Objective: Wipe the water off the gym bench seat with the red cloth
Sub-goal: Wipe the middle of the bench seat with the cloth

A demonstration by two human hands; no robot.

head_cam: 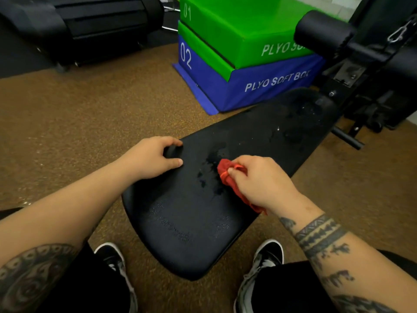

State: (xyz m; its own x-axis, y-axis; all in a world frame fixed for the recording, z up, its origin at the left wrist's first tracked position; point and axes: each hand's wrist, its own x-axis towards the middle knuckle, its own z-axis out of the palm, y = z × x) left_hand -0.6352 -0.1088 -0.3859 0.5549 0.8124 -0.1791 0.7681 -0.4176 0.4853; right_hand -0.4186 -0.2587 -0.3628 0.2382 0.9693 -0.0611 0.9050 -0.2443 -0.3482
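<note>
Red cloth (228, 177) is bunched up in the right hand (259, 179), fingers curled tight round it and pressing it down on the black bench seat (187, 222), roughly at the middle of the pad's length and toward its right edge. A tail of the cloth hangs out under the wrist, down to the pad's edge. Left hand (153, 157) is on the opposite side, resting on the left edge of the seat with fingers half curled over the rim and thumb lying flat on top, holding nothing but the pad itself. So the cloth sits between the two hands, touching the right one and well apart from the left. Wet patch (208, 172) is just left of the cloth, right up against it, and more droplets (302, 118) show further up the pad near the frame end, plus some beading near the close end. Hard to say how much water there really is, since black on black hides most of it. Most of the cloth is buried in the fist, so can't tell its shape. Two shoes (259, 269) on the brown floor (79, 123), one each side of the seat's near end, both cut off by dark trouser legs. Two soft boxes stacked behind, green box (237, 35) on blue box (259, 86), the top one's lettering blocked by a black roller pad (322, 32).
</note>
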